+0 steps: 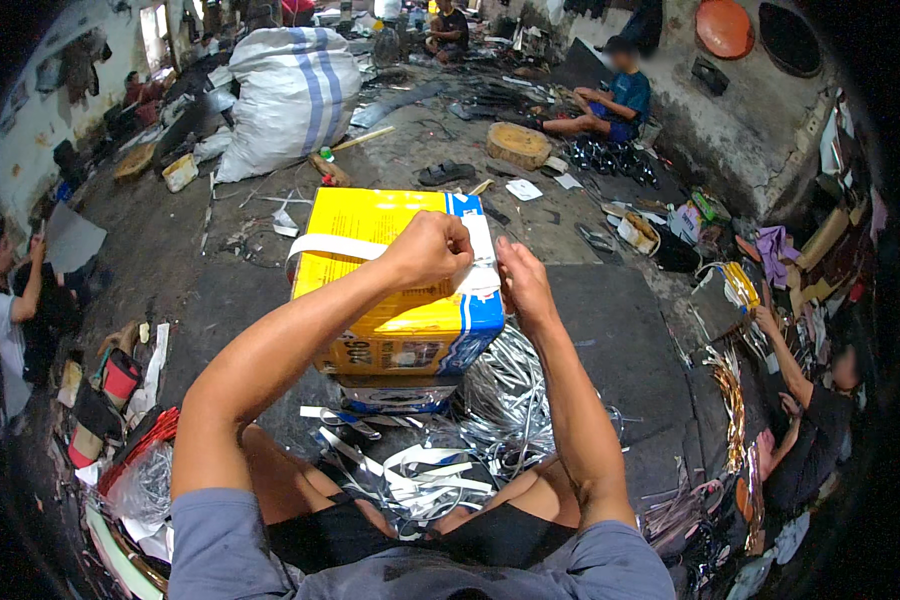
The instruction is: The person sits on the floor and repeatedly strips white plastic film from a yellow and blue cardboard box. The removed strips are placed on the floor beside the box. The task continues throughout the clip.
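Observation:
A yellow and blue cardboard box (355,215) stands in front of me between my bent knees. My left hand (425,250) is closed over its top, fingers curled in a pinch. A white strip (340,245) loops over the box's left edge and runs beneath this hand. At the top's right side lies a wider white and silvery piece (481,245). Beside it my right hand (527,285) rests against the box's right edge, its fingers bent inward and partly hidden. Loose silver and white strips (440,475) lie heaped between my legs.
A large white sack (290,100) with blue stripes stands ahead to the left. A wooden block (518,145) and a sandal (447,174) lie beyond the box. People sit along both sides, including one in a teal shirt (627,95). Red strips (140,450) lie at my left.

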{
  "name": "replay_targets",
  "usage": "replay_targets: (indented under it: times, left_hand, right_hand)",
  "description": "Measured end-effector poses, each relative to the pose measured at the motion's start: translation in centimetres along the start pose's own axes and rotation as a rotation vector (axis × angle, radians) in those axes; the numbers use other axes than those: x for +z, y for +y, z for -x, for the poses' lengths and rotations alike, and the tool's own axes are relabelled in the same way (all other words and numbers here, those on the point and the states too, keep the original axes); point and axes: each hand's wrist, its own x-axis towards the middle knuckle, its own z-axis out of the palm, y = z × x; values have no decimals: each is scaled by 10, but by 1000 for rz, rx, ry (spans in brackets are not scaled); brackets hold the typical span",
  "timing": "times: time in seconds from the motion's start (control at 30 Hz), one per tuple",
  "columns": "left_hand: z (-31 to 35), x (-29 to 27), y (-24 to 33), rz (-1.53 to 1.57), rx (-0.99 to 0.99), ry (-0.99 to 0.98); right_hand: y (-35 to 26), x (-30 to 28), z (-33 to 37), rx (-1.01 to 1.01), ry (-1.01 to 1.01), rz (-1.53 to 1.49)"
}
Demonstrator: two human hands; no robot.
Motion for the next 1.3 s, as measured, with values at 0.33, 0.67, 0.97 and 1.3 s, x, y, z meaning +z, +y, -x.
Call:
replay_targets:
  times: [0.33,0.67,0.97,1.3]
  left_hand:
    - [2,25,-1,136,14,70]
    - [-2,23,6,88,4,79]
    - [-3,24,-4,46,-10,59]
    - [-5,22,1,-23,31,28]
  right_hand:
    - [25,-5,-5,236,-236,-695]
    - [-9,2,-41,-152,222,508]
    - [62,-3,-54,-187,290,411]
    - [240,-37,-19,218,320,819]
